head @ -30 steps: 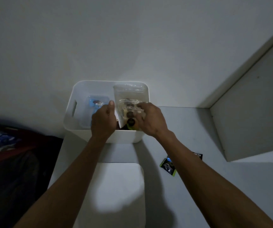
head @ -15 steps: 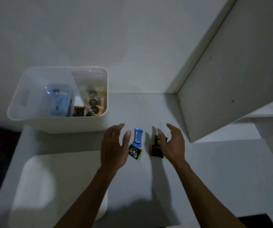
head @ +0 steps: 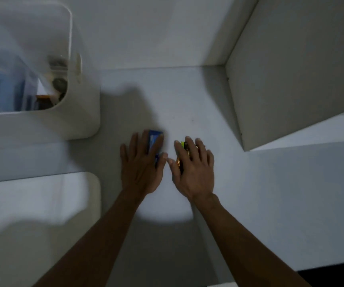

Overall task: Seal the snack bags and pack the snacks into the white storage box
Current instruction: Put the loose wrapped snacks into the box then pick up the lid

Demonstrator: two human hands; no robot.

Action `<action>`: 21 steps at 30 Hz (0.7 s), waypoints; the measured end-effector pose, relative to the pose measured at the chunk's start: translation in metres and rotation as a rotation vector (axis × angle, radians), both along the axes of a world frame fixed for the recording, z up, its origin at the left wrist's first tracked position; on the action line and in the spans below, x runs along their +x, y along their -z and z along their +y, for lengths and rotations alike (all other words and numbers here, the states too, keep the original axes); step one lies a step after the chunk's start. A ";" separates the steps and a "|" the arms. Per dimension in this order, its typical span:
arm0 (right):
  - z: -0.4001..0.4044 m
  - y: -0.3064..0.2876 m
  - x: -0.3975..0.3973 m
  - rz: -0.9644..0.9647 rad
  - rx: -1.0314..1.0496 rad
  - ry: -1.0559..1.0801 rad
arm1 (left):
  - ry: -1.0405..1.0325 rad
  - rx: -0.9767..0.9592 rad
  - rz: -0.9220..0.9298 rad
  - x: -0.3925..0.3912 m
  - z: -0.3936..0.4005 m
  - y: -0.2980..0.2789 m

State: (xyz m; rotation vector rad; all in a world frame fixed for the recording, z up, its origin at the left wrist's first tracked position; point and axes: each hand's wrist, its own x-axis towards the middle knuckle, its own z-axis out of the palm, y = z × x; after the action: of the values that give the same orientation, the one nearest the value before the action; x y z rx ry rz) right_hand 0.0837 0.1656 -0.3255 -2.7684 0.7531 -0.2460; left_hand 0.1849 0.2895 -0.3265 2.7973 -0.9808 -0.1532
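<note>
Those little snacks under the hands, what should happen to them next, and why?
Probably curl the fingers and pick them up. The left hand lies flat on the blue snack, the right hand covers the green and orange snacks, all on the table, outside the white box.

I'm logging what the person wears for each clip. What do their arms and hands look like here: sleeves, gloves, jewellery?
Both forearms are bare, with no sleeves in view. The left hand and right hand are ungloved. No watch, bracelet or ring shows, though the light is dim.
</note>
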 end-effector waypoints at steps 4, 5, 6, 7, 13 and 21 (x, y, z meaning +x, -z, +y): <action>-0.002 0.004 -0.002 -0.097 -0.065 0.050 | -0.019 -0.080 -0.136 -0.002 -0.003 0.006; -0.002 0.005 -0.002 -0.109 -0.069 0.058 | -0.017 -0.114 -0.183 -0.004 -0.004 0.007; -0.002 0.007 -0.001 -0.127 -0.079 0.060 | -0.020 -0.147 -0.220 -0.006 -0.004 0.008; -0.001 0.009 0.000 -0.155 -0.098 0.060 | -0.031 -0.178 -0.243 -0.007 -0.005 0.010; -0.008 0.012 0.007 -0.317 -0.204 0.048 | -0.060 -0.268 -0.284 -0.009 -0.004 0.010; 0.001 -0.017 0.005 -0.246 0.134 0.130 | -0.111 -0.443 -0.130 -0.012 0.011 -0.013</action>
State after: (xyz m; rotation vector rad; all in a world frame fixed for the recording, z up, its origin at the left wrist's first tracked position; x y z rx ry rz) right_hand 0.0882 0.1666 -0.3088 -2.5067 0.8512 -0.5295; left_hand 0.1732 0.3003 -0.3132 2.4638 -0.7675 0.2356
